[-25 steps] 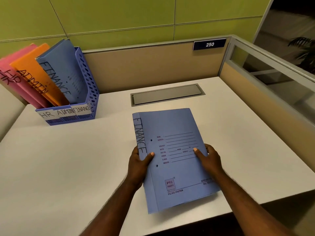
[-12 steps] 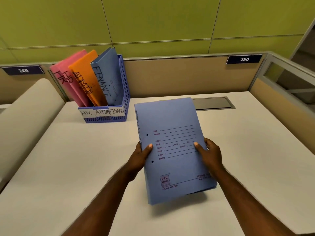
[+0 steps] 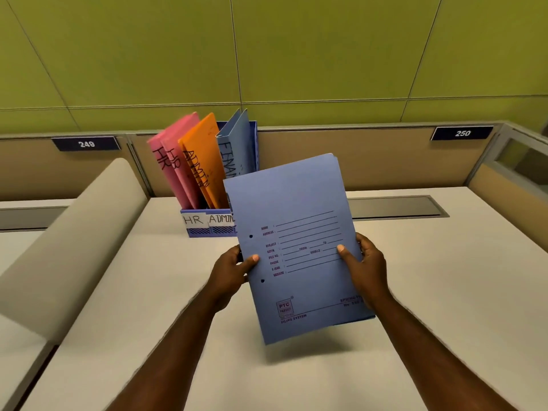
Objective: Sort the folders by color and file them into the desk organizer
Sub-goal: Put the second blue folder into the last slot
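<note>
A: Where is the blue folder?
B: Above the desk, lifted, long axis tilted toward the organizer.
A: Hands?
B: Left hand and right hand pinch its 2 side edges.

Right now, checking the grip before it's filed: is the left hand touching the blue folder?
Touching. The head view shows the left hand gripping the blue folder at its left edge, thumb pressed on the front cover; the right hand holds the opposite edge.
</note>
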`<action>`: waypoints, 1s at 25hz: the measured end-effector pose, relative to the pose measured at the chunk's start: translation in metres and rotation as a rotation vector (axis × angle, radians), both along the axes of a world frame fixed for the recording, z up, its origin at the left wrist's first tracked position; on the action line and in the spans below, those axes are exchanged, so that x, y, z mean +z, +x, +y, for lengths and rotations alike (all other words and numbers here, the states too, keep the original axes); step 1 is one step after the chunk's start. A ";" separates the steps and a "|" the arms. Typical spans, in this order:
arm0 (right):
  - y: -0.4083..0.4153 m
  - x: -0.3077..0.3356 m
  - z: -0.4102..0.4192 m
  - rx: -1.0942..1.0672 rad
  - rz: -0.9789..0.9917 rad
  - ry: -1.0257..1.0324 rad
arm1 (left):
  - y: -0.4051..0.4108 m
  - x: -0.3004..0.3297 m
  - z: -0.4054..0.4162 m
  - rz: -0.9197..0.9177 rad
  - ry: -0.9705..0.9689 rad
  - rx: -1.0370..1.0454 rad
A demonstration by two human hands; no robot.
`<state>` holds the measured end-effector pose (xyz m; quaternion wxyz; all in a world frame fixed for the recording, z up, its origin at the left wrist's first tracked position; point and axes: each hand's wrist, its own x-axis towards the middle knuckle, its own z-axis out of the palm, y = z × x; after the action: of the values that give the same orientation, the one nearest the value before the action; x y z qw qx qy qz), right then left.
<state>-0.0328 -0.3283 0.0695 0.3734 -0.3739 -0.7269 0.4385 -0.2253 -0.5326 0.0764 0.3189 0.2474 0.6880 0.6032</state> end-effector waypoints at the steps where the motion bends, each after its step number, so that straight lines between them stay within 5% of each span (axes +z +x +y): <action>1: -0.011 0.004 -0.003 0.002 0.003 0.009 | -0.011 0.005 -0.006 -0.001 0.023 0.004; 11: -0.130 0.104 0.003 0.209 -0.138 0.216 | -0.076 0.095 -0.049 0.249 0.224 0.124; 17: -0.214 0.197 0.021 0.335 -0.195 0.360 | -0.094 0.149 -0.027 0.601 0.314 0.277; 25: -0.312 0.271 0.045 0.483 -0.215 0.472 | -0.120 0.171 0.017 0.823 0.397 0.489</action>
<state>-0.3452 -0.2833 0.3402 0.2564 -0.1389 -0.9108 0.2923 -0.3453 -0.5154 0.2475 -0.1814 0.3517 0.6665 0.6318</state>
